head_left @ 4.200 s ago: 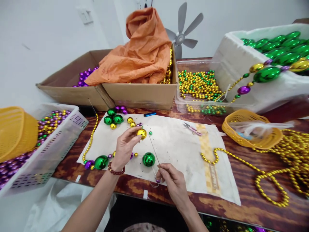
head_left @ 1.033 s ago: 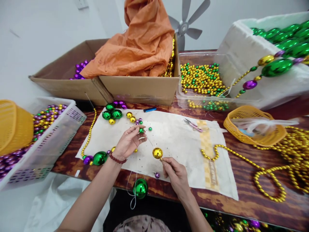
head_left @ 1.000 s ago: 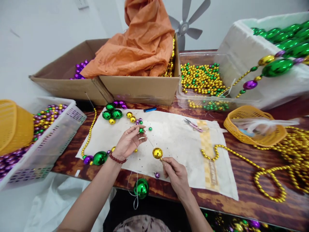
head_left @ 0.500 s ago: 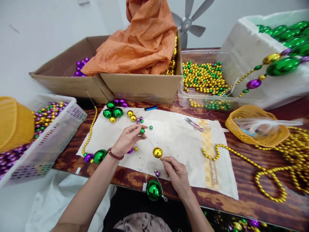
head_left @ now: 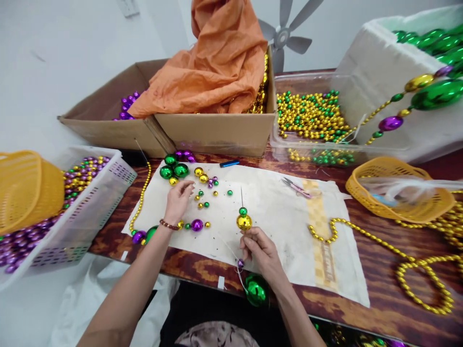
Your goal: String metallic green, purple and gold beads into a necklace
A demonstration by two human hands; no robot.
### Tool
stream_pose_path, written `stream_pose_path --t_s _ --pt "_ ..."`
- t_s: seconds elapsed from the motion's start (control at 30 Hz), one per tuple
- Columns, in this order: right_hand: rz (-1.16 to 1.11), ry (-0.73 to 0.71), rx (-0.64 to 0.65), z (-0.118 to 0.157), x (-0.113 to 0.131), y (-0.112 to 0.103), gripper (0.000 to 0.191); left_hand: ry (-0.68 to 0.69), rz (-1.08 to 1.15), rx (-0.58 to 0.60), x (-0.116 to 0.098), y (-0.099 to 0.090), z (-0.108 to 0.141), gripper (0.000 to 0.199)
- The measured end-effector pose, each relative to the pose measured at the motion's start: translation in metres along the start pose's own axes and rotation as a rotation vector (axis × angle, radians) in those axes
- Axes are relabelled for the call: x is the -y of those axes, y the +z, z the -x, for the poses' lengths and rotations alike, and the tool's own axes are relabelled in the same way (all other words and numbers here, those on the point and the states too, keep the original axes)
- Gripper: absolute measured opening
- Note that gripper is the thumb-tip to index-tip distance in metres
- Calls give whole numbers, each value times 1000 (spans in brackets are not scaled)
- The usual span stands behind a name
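My right hand (head_left: 261, 246) pinches an upright needle (head_left: 242, 195) near its lower end. A gold bead (head_left: 244, 221) sits on it just above my fingertips, with a smaller green bead (head_left: 243, 211) on top. Below this hand hang a white string, a small purple bead (head_left: 240, 263) and a large green bead (head_left: 256, 290) at the table's front edge. My left hand (head_left: 178, 198) is over the white cloth (head_left: 278, 231), fingers loosely apart and seemingly empty, near large green beads (head_left: 181, 170) and gold beads (head_left: 203, 178). Its wrist partly covers a strung row with a purple bead (head_left: 197, 225).
Scissors (head_left: 296, 188) and a blue pen (head_left: 229, 164) lie on the cloth. Behind stand a cardboard box (head_left: 217, 135) and a clear bin (head_left: 285, 144) of beads. A white basket (head_left: 104, 193) is left; a yellow basket (head_left: 401, 207) and gold bead strands (head_left: 401, 260) are right.
The small green bead has passed from my left hand onto the needle, resting on the gold bead. My left hand has moved left and away; the needle now points up.
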State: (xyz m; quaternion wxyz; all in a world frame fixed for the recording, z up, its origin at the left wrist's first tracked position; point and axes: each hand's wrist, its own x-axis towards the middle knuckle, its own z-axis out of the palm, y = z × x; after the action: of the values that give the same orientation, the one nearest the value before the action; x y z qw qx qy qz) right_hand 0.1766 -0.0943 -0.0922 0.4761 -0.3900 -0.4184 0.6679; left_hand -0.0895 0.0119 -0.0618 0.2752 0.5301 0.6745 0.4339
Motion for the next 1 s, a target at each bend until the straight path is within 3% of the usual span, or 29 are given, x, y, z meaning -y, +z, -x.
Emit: stream_pose_path --t_s 0.1,0.2,0.5,0.7,0.87,1.0 --pt "69 -17 -15 -4 0 -2 24 124 -314 118 8 -3 -10 22" --pt "101 -12 -51 -6 2 -3 24 189 -481 202 7 2 -11 23" --pt "171 17 -156 -10 -1 -4 18 407 -873 266 -10 29 -13 32" --pt "169 -6 -149 -12 -3 -4 15 388 -921 261 -17 38 -15 25" --pt "160 -6 -148 -13 -6 -5 17 339 -886 83 -16 31 -25 24" --pt "167 -8 -143 -13 -7 -6 18 303 -979 58 -19 32 -33 28"
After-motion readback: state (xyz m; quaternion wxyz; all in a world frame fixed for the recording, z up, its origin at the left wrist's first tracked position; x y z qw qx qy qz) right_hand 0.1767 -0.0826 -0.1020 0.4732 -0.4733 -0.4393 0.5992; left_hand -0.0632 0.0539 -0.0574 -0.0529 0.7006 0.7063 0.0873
